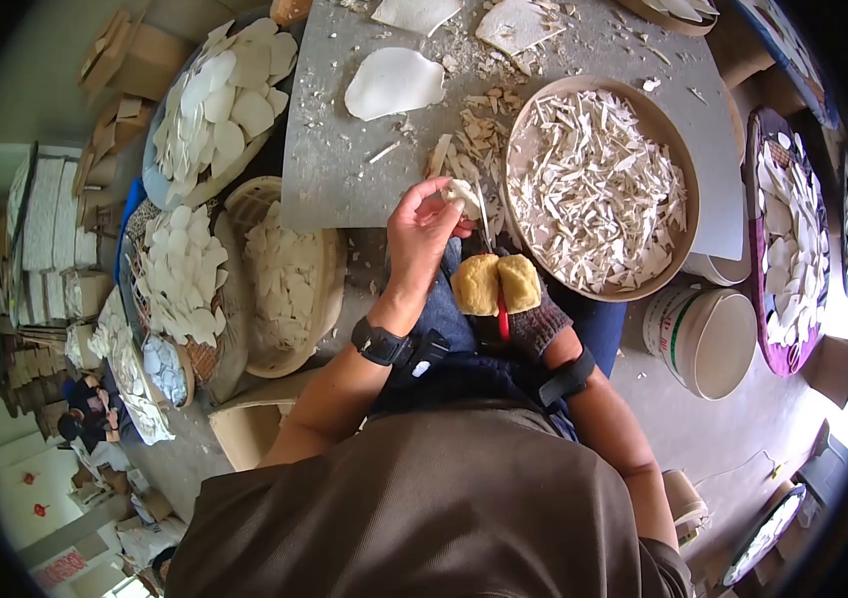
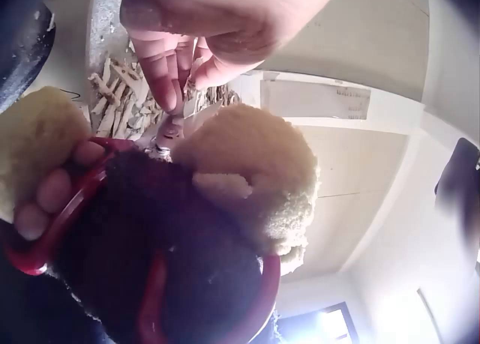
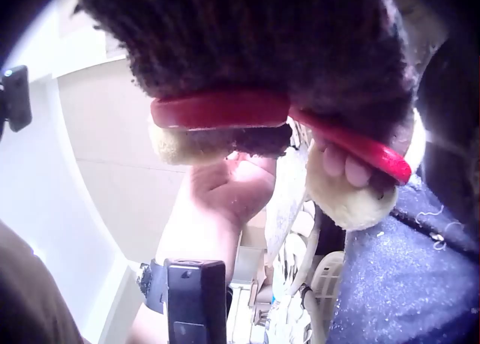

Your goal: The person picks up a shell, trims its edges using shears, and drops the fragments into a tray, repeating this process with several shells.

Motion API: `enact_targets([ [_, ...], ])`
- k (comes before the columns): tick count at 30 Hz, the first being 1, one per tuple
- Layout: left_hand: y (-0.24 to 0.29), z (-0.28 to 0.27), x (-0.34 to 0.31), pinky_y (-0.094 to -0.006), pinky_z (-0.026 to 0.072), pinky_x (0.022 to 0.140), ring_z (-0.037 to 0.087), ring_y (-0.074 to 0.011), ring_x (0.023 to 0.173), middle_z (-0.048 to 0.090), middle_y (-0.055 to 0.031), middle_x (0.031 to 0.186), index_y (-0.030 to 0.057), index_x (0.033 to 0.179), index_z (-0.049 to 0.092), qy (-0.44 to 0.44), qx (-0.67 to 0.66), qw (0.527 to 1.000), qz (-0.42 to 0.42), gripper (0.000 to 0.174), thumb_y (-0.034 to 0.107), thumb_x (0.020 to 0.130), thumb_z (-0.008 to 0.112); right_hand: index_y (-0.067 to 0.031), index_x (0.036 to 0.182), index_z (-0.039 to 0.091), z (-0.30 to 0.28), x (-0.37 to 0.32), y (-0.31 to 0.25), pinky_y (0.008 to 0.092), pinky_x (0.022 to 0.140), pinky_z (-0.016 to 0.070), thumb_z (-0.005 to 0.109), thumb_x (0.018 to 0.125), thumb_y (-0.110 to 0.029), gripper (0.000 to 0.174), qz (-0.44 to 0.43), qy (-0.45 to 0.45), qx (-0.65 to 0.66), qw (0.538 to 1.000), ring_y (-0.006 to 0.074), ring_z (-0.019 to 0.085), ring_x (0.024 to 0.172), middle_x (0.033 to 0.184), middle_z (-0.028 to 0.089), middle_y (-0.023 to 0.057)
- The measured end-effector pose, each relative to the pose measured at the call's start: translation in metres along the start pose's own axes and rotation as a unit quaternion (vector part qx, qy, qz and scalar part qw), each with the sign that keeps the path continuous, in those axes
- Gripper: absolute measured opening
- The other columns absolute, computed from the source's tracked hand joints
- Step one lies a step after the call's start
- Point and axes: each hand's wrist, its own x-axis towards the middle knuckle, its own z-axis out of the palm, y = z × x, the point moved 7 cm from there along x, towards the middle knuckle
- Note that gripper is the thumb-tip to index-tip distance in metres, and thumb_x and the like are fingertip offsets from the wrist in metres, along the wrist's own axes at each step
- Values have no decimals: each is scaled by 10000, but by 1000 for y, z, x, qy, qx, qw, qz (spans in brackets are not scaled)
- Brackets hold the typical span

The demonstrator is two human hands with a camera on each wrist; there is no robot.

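In the head view my left hand [image 1: 416, 234] pinches a small whitish piece [image 1: 461, 197] between thumb and fingers, right beside the scissor blades. My right hand [image 1: 543, 324], in a dark knitted glove with bare fingertips, grips red-handled scissors [image 1: 503, 325]. Yellow sponge pads [image 1: 476, 284] are wrapped on the scissor handles. The left wrist view shows the red handle loops [image 2: 71, 205] around the gloved fingers, spread apart, with the left hand [image 2: 225, 29] just beyond the blades. From the right wrist, the glove [image 3: 262, 44] and red handle [image 3: 217, 108] hide most of the blades.
A round tray [image 1: 521, 125] of white strips stands on the grey table [image 1: 319, 179], right of the blades. Flat white slices [image 1: 394, 83] and scraps lie further back. Baskets of white pieces [image 1: 284, 274] stand to the left; a white bucket [image 1: 713, 344] is at the right.
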Motion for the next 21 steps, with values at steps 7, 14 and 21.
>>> enact_targets([
  [7, -12, -5, 12, -253, 540, 629, 640, -148, 691, 650, -87, 843, -13, 1203, 534, -43, 25, 996, -71, 366, 42, 849, 611, -76, 941, 627, -25, 6, -35, 395, 716, 480, 660, 690, -171, 270, 4, -25, -11, 1000, 303, 595, 832, 881, 633, 106],
  [14, -13, -8, 14, -259, 542, 645, 642, -152, 722, 646, -84, 857, -7, 1156, 543, -30, 30, 997, -64, 339, 58, 835, 632, -69, 966, 624, -31, 5, -34, 356, 712, 479, 662, 739, -143, 242, 48, -4, 18, 999, 262, 618, 834, 874, 648, 87],
  [21, -10, -3, 8, -256, 535, 643, 640, -153, 734, 636, -87, 844, 2, 1128, 515, -74, 43, 993, -85, 328, 62, 831, 638, -57, 893, 623, 7, -11, 18, 407, 669, 473, 639, 702, -166, 221, 88, 52, 201, 974, 333, 585, 771, 813, 621, 123],
])
